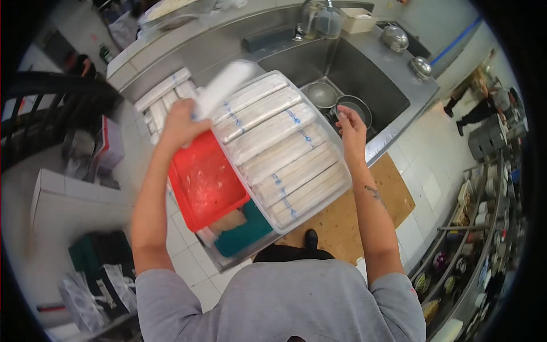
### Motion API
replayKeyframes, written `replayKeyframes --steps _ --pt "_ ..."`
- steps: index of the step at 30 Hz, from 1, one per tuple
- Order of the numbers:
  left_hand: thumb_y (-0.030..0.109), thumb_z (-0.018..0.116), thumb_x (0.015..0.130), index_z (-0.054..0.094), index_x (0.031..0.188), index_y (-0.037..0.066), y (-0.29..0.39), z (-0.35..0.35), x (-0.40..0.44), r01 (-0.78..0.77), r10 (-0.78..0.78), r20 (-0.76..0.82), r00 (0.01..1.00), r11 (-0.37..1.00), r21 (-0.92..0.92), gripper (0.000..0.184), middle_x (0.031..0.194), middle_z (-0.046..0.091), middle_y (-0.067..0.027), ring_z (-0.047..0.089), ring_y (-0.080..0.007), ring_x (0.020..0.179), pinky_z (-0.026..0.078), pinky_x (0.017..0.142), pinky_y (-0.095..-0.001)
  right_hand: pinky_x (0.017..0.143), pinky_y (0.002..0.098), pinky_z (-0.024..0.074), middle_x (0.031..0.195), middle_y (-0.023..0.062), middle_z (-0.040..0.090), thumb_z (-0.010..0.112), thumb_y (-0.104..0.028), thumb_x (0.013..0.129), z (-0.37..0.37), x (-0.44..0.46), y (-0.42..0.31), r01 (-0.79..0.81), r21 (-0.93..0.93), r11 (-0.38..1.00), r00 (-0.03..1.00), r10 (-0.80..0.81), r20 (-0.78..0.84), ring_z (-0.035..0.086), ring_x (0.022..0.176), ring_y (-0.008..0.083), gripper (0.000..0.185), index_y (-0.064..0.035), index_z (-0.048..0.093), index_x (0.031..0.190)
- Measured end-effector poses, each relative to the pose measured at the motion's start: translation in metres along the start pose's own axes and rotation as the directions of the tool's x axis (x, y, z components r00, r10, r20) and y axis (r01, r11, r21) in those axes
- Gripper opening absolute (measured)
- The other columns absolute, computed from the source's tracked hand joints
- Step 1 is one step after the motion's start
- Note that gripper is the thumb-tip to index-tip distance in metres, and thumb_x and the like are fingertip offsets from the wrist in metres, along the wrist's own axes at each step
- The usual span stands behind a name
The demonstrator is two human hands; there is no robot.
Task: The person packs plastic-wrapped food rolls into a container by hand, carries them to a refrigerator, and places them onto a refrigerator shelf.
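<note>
In the head view, with twelve at the top edge, a clear plastic tub (312, 208) sits at the centre of the clock, filled with a row of wrapped white packs (276, 131), several bearing blue marks. At ten o'clock the left hand (185, 122) is closed around the lower end of a white pack (225, 88), which is blurred, tilted and points toward one o'clock, above the tub's upper corner. At two o'clock the right hand (351, 125) is raised near the tub's edge, fingers half curled; I cannot tell whether they pinch anything. A red tray (208, 185) lies at nine o'clock just beside the tub, with a green item (245, 231) at seven. More packs (165, 102) are stacked at ten, beyond the left hand. The sink (364, 74) opens at one o'clock, holding round metal strainers (322, 94).
</note>
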State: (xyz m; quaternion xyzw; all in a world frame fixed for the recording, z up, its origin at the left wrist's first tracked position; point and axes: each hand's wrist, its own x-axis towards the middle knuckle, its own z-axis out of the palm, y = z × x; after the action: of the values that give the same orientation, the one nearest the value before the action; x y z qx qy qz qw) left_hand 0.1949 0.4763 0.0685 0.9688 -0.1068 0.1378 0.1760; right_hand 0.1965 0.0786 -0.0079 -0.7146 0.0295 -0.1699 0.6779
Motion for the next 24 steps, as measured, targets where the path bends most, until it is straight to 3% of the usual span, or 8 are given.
replayKeyframes --steps 5,8,11,12,16,19,21,24 --pt "0.031 0.072 0.062 0.055 0.1 -0.005 0.119 0.044 -0.051 -0.177 0.181 0.121 0.976 0.983 -0.041 0.055 0.098 0.051 -0.022 0.05 -0.038 0.094 0.043 0.085 -0.043 0.068 0.0257 0.0457 0.087 0.0011 0.055 0.056 -0.006 0.087 -0.011 -0.014 -0.014 0.227 -0.089 0.97 0.973 -0.221 0.066 0.053 0.074 0.0104 0.016 -0.0035 0.062 0.101" --pt "0.032 0.072 0.064 0.051 0.111 -0.003 0.135 0.086 -0.066 -0.216 0.217 0.128 0.968 0.976 -0.019 0.062 0.102 0.049 -0.0205 0.047 -0.0368 0.098 0.042 0.086 -0.0426 0.065 0.0251 0.043 0.085 0.0021 0.055 0.06 -0.004 0.082 -0.012 -0.028 -0.021 0.506 -0.188 0.842 0.807 -0.385 0.447 0.054 0.073 0.0144 0.021 -0.0084 0.063 0.102" --pt "0.029 0.073 0.066 0.048 0.122 0.002 0.149 0.084 -0.077 -0.111 0.109 0.179 0.978 0.994 0.001 0.067 0.108 0.047 -0.0186 0.045 -0.0359 0.103 0.04 0.089 -0.0426 0.07 0.0335 0.0461 0.089 0.008 0.053 0.064 -0.005 0.077 -0.004 -0.031 -0.009 0.714 -0.282 0.64 0.651 -0.462 0.602 0.056 0.079 0.0255 0.027 -0.012 0.063 0.104" --pt "0.028 0.074 0.066 0.048 0.123 0.002 0.15 0.083 -0.08 -0.092 0.089 0.154 0.984 0.996 0.012 0.068 0.109 0.047 -0.0179 0.045 -0.0356 0.104 0.04 0.089 -0.0426 0.077 0.039 0.0473 0.093 0.0094 0.053 0.065 -0.008 0.077 -0.002 -0.031 -0.015 0.651 -0.327 0.685 0.684 -0.343 0.644 0.054 0.095 0.0294 0.024 -0.0109 0.063 0.101" --pt "0.027 0.076 0.066 0.047 0.127 0.008 0.153 0.077 -0.085 -0.015 0.008 0.186 0.982 0.999 0.037 0.07 0.114 0.047 -0.0148 0.045 -0.0346 0.108 0.039 0.092 -0.0425 0.079 0.0386 0.0463 0.093 0.0096 0.052 0.064 -0.007 0.078 0.006 -0.022 -0.012 0.64 -0.309 0.703 0.653 -0.286 0.701 0.054 0.093 0.0299 0.024 -0.0109 0.063 0.102" --pt "0.024 0.073 0.07 0.052 0.122 0.008 0.125 0.066 -0.07 -0.06 0.067 0.107 0.992 0.996 -0.072 0.059 0.11 0.05 -0.0157 0.048 -0.0356 0.106 0.04 0.093 -0.0436 0.079 0.0372 0.0456 0.095 0.0107 0.053 0.063 -0.005 0.079 0.003 -0.023 -0.016 0.597 -0.292 0.747 0.659 -0.249 0.71 0.054 0.092 0.0303 0.026 -0.0092 0.062 0.105" --pt "0.019 0.07 0.073 0.055 0.116 0.006 0.068 0.06 -0.043 -0.082 0.077 -0.049 0.996 0.991 -0.108 0.047 0.106 0.053 -0.0167 0.05 -0.0364 0.104 0.041 0.091 -0.0443 0.079 0.0368 0.0448 0.097 0.0125 0.052 0.063 -0.004 0.079 0.0 -0.028 -0.025 0.341 -0.197 0.919 0.729 -0.126 0.673 0.054 0.09 0.0301 0.03 -0.0082 0.061 0.109" --pt "0.011 0.059 0.075 0.058 0.103 0.0 -0.046 0.051 0.004 0.159 -0.129 -0.201 0.971 0.976 0.146 0.03 0.103 0.055 -0.0223 0.055 -0.0378 0.097 0.046 0.084 -0.0467 0.078 0.0363 0.0443 0.1 0.0139 0.052 0.063 -0.004 0.08 -0.009 -0.028 -0.037 0.629 -0.488 0.605 0.773 -0.42 0.475 0.052 0.088 0.0294 0.033 -0.0078 0.061 0.112"
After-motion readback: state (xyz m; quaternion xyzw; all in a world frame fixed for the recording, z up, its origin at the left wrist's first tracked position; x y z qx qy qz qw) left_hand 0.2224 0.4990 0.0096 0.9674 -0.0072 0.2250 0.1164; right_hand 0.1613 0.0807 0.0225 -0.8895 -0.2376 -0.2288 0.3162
